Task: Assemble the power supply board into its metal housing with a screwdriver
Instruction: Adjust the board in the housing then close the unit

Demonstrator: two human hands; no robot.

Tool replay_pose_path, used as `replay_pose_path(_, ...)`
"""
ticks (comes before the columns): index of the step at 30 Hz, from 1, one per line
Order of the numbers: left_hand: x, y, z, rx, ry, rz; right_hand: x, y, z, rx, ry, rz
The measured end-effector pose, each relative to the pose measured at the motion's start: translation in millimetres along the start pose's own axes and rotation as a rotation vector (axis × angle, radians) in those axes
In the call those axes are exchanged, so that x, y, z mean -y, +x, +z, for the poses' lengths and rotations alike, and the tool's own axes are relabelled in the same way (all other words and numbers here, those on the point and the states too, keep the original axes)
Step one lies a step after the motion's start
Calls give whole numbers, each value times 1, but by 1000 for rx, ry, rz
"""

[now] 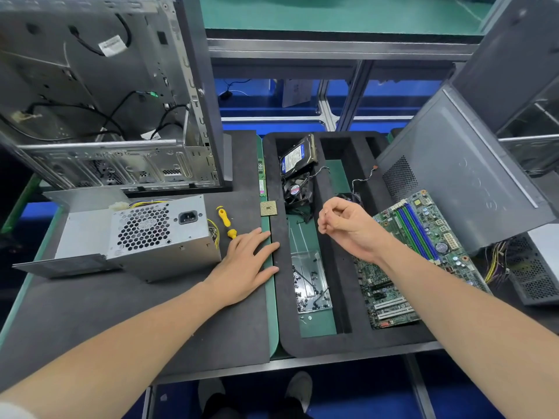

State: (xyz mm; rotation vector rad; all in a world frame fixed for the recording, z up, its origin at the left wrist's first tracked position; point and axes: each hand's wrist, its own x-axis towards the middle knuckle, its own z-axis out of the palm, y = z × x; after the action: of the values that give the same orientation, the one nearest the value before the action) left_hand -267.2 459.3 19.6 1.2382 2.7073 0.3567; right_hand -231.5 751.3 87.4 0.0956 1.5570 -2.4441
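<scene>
Power supply housing [157, 234] bare matt metal; screwdriver [226, 222] glossy yellow plastic; mat [90, 313] matt grey.

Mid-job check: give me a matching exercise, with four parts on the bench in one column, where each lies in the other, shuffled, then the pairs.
1 screwdriver
2 hard drive
3 clear screw tray
4 motherboard

A foam tray, right side
B leftmost slot, near end
C grey mat, by the left hand
D leftmost slot, far end, tilted

Pairs: 1-C, 2-D, 3-B, 4-A
</scene>
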Motion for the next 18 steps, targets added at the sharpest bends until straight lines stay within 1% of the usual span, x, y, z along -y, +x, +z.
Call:
replay_pose_path(4,0,0,0,7,4,-6,-3,7,-5,-134,-184,-54)
replay_pose_path(6,0,0,0,12,7,-9,-4,10,-5,-192,-333,-70)
replay_pose_path(8,0,0,0,16,4,-13,-5,12,-3,-286,-501,-81)
replay_pose_path(10,0,0,0,22,1,-19,-7,14,-1,-347,-641,-50)
replay_pose_path(13,0,0,0,24,3,-21,-12,14,-4,-392,-958,20)
replay_pose_path(15,0,0,0,21,7,-19,-17,14,-4,-401,-1103,34)
replay_pose_path(18,0,0,0,4,6,-8,-24,14,0,-318,-1291,79)
